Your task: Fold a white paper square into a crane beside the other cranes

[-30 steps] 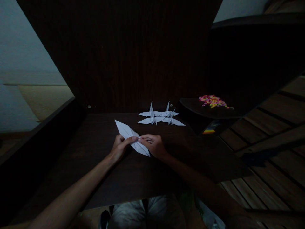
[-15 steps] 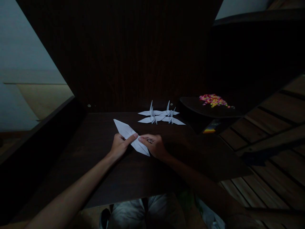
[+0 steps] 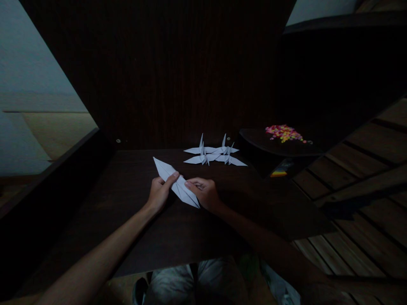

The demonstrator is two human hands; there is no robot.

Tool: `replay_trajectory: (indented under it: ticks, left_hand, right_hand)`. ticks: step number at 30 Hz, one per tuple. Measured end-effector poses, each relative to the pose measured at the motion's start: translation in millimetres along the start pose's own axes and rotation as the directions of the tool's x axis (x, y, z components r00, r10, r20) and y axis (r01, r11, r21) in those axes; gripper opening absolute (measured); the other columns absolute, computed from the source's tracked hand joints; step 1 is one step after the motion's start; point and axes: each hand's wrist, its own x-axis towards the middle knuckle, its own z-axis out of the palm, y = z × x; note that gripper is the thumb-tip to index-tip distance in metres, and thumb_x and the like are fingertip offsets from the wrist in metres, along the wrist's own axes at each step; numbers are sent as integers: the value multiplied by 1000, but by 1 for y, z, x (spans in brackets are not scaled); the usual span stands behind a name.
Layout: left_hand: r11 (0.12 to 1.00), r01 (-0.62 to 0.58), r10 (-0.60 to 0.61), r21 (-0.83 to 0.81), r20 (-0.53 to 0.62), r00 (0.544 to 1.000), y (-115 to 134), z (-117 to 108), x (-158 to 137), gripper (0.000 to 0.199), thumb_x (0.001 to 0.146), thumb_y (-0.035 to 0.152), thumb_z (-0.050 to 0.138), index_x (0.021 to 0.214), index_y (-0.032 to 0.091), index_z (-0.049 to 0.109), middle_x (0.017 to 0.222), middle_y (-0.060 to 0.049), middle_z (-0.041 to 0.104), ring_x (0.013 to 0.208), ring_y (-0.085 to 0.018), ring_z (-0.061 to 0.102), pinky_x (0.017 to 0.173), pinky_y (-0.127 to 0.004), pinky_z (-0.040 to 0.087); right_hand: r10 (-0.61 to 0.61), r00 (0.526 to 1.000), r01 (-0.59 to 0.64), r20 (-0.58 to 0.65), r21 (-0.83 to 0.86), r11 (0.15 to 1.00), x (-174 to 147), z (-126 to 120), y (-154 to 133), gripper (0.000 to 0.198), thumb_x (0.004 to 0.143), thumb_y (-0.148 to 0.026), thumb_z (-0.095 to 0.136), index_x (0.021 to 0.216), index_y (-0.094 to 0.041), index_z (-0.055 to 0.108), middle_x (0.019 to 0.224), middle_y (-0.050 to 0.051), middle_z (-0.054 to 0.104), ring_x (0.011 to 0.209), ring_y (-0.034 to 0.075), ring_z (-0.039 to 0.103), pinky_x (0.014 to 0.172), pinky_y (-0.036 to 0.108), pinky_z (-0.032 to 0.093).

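Observation:
Between my two hands is a sheet of white folded paper (image 3: 183, 193), a long diamond with creases, slanting from upper left to lower right. My left hand (image 3: 160, 190) pinches its left edge, thumb lying on top and fingers beneath. On the other edge, my right hand (image 3: 205, 192) grips the paper with the thumb near its middle; the fingers curl and are partly hidden. Beyond the hands, several white origami cranes (image 3: 203, 159) stand close together at the back of the dark desk, wings spread and necks up.
The dark wooden desk (image 3: 133, 245) has a tall back panel (image 3: 178, 76) and a raised left side board (image 3: 51, 169). On a rounded shelf (image 3: 254, 137) at right lies a heap of small colourful pieces (image 3: 286, 133). Slatted wood (image 3: 365, 169) shows farther right.
My left thumb has slid up and left along the paper, away from the right thumb. The paper has shifted only slightly, and the cranes stay put.

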Motion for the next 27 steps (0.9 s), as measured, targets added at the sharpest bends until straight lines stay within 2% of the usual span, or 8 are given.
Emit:
replay_trajectory:
  ticks: [3,9,14,22,27]
  left_hand:
    - [1000,5,-7,-30,-43,999,1,1,0,35,62,41,78,76,10,72,76,-8,72,69,-18,65,65,-27,50]
    - [999,-26,29,31,-92,995,4,2,-2,33,61,41,79,66,10,68,65,-5,69,57,-16,62,55,-25,48]
    - [998,-59,62,25,-128,990,3,3,-5,30,62,39,78,63,11,67,64,-3,68,55,-14,60,51,-23,46]
    - [996,-89,91,22,-151,984,4,3,-4,30,63,39,78,64,11,68,66,-4,68,58,-15,60,55,-24,47]
    - [994,-105,104,8,-172,980,5,-1,-1,29,62,39,78,66,12,68,67,-3,69,60,-15,62,58,-25,48]
  right_hand:
    - [-16,1000,16,1,-18,1000,-1,0,0,15,79,-30,63,79,-18,73,76,4,74,69,19,70,61,25,55]
    - [-97,994,102,40,-142,985,-3,0,-1,16,81,-29,62,82,-19,73,77,5,74,68,18,70,61,25,55]
    - [-123,991,130,52,-169,977,-5,1,-2,14,80,-28,63,81,-19,73,76,6,74,66,18,69,61,26,54]
    - [-85,996,84,1,-138,987,-4,0,1,18,73,-32,72,84,-18,73,74,6,74,65,18,69,61,26,55]
    - [-45,999,47,22,-125,991,-2,-3,-2,15,74,-33,69,75,-18,73,72,5,73,64,18,68,60,25,53]
